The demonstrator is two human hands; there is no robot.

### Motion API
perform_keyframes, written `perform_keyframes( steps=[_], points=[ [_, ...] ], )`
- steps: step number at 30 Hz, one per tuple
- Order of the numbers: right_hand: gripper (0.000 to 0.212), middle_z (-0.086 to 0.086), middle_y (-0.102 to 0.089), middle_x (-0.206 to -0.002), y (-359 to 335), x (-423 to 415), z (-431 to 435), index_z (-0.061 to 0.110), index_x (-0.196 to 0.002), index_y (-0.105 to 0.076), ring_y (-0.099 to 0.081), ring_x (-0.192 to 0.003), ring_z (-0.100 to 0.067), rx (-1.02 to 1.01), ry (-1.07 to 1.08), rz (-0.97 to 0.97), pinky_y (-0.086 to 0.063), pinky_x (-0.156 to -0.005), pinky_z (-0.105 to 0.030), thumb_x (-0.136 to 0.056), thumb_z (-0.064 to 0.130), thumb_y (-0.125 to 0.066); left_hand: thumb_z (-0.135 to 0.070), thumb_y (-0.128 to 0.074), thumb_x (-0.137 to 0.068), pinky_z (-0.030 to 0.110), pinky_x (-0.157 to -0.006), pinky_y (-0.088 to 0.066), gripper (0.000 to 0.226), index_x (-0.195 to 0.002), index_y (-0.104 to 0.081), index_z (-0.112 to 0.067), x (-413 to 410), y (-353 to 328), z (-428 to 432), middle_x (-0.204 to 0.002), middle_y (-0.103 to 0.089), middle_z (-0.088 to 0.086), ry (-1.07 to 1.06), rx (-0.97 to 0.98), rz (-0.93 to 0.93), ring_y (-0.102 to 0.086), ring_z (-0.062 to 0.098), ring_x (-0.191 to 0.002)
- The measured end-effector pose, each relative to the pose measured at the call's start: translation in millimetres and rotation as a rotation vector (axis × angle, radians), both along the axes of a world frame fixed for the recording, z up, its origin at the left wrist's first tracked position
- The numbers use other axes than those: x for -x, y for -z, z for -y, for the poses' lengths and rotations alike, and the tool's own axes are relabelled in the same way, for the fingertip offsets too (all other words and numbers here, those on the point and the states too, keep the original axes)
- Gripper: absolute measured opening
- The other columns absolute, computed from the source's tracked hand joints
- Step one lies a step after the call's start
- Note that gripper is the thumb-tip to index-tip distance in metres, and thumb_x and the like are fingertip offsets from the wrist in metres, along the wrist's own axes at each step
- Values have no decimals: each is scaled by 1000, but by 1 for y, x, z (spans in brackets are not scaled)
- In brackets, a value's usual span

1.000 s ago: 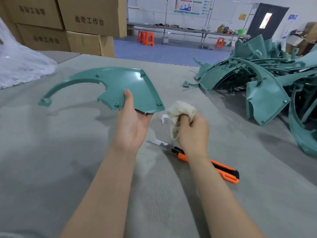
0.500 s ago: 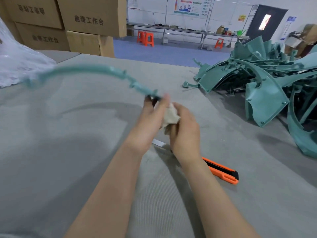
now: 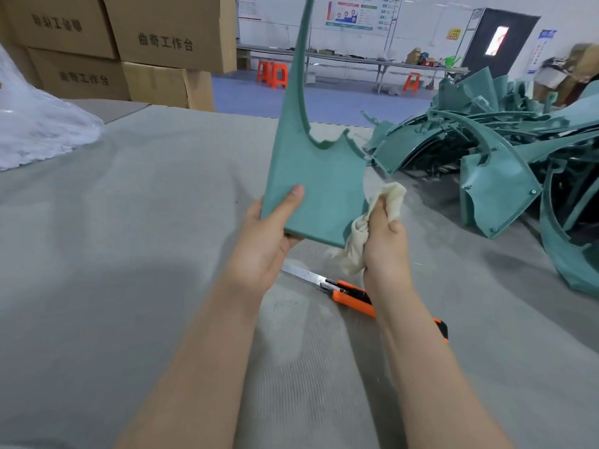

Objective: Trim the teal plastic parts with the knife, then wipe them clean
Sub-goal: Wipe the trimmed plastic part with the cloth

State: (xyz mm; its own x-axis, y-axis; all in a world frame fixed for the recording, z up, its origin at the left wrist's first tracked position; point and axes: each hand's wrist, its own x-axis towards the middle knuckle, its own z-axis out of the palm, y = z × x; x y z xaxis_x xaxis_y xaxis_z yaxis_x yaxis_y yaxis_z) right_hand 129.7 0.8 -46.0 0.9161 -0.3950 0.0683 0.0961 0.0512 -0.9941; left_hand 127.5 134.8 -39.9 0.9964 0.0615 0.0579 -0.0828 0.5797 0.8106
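My left hand grips the lower left corner of a teal plastic part, thumb on its smooth face. The part stands upright above the table, and its thin curved arm rises out of the top of the view. My right hand holds a crumpled cream cloth against the part's lower right edge. An orange utility knife with its blade extended lies on the grey table just below both hands, partly hidden by my right forearm.
A tangled pile of teal plastic parts covers the right side of the table. Crumpled clear plastic sheeting lies at the far left. Stacked cardboard boxes stand behind the table. Orange stools and a long workbench are across the room.
The teal part has been turned from flat with its screw bosses up, through edge-on, to upright with the smooth face toward me. My right hand has brought the cloth up to its right edge.
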Motion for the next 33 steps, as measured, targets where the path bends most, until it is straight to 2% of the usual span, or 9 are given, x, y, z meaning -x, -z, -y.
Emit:
perform_keyframes(
  steps=[8,11,14,17,20,23,26,29,33],
  points=[
    [33,21,-62,-52,2,-6,10,24,-78,-56,-59,-51,9,-229,155,68,-42,-47,-8,-102,39,-40,-15,-55,-96,34,-81,-58,26,-120,-59,-6,2,-3,-1,-113,-70,7,-56,-81,-5,-68,20,-104],
    [21,9,-63,-62,1,-4,-2,11,-94,-56,-58,-55,-3,19,-64,172,-44,-50,-15,-102,25,-42,-15,-52,-98,39,-85,-57,29,-125,-56,-4,2,-4,-1,-118,-68,11,-52,-74,-12,-66,25,-107],
    [37,1,-57,-108,13,-3,-12,12,-135,-45,-54,-94,-14,493,-115,202,-39,-75,-20,-99,18,-48,-15,-52,-98,38,-78,-59,29,-123,-57,-2,2,-3,-4,-115,-69,12,-31,-68,-10,-68,25,-102],
    [19,1,-55,-88,16,-7,-2,7,-113,-56,-52,-81,-19,576,114,169,-30,-60,-21,-100,14,-44,-14,-54,-96,31,-66,-59,16,-109,-63,-8,1,-2,-6,-97,-74,3,26,-117,6,-71,15,-87],
    [20,2,-54,-64,15,-12,12,18,-94,-58,-50,-51,-13,156,45,-12,-37,-44,-22,-103,23,-41,-14,-55,-96,29,-64,-58,13,-105,-63,-11,1,-4,-7,-92,-75,-2,57,-145,10,-72,12,-83],
    [25,-9,-52,-72,15,-14,28,16,-87,-52,-50,-58,-22,-185,145,-100,-40,-53,-28,-104,27,-38,-14,-52,-98,29,-65,-58,14,-107,-62,-12,-1,-8,-16,-95,-75,0,14,11,34,-72,15,-87],
    [22,1,-58,-79,5,-8,26,18,-91,-53,-57,-76,-14,-186,287,19,-46,-64,-22,-103,29,-39,-20,-46,-101,28,-67,-57,19,-111,-61,-15,-2,-9,-16,-101,-74,0,-45,82,30,-71,16,-93],
    [22,12,-52,-56,-11,5,3,14,-90,-47,-52,-48,1,-204,184,188,-41,-45,-12,-103,29,-38,-25,-42,-103,30,-71,-59,28,-124,-55,-12,-1,-8,-6,-110,-70,4,-45,103,-43,-69,17,-95],
    [27,1,-54,-94,-13,24,-31,19,-107,-51,-54,-80,-1,183,-4,398,-45,-75,-17,-85,21,-35,-31,-39,-103,32,-76,-59,36,-129,-54,-11,2,-10,3,-120,-67,9,1,178,-89,-68,20,-99]
  ],
)
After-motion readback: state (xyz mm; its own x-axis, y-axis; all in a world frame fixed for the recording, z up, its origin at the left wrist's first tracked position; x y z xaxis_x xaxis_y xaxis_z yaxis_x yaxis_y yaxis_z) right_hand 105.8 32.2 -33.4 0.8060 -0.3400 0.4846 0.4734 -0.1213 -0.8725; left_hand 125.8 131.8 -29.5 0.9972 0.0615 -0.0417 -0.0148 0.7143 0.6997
